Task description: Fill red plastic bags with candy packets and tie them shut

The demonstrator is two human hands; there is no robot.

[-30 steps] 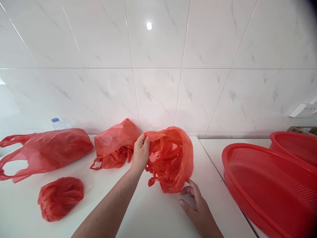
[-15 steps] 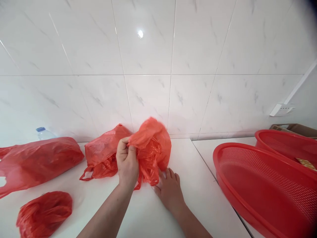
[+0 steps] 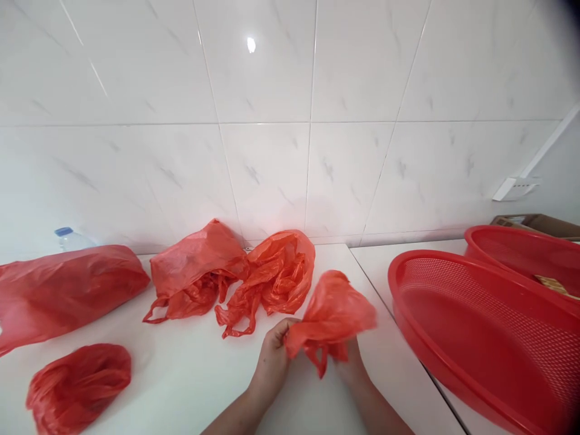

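Observation:
My left hand (image 3: 273,356) pinches the left edge of a crumpled red plastic bag (image 3: 338,308), thumb on top, above the white table. My right hand (image 3: 354,365) is at the underside of the same bag, which hides its fingers. The bag is slightly blurred, and a loop of its handle hangs down between my hands. Just beyond, another crumpled red bag (image 3: 283,272) lies against the wall with its handles towards me. Left of that rests a fuller-looking red bag (image 3: 194,269), its contents not visible.
A long, bulky red bag (image 3: 72,290) lies at the far left, before a clear bottle with a blue cap (image 3: 63,231). A bunched red bag (image 3: 81,386) sits nearer me. On the right are a red perforated basket (image 3: 453,344), another red basket (image 3: 512,241) and a cardboard box (image 3: 544,223).
My left hand has moved right and towards me. A red bag now lies against the wall near where my left hand was, and both hands are at a bag further right.

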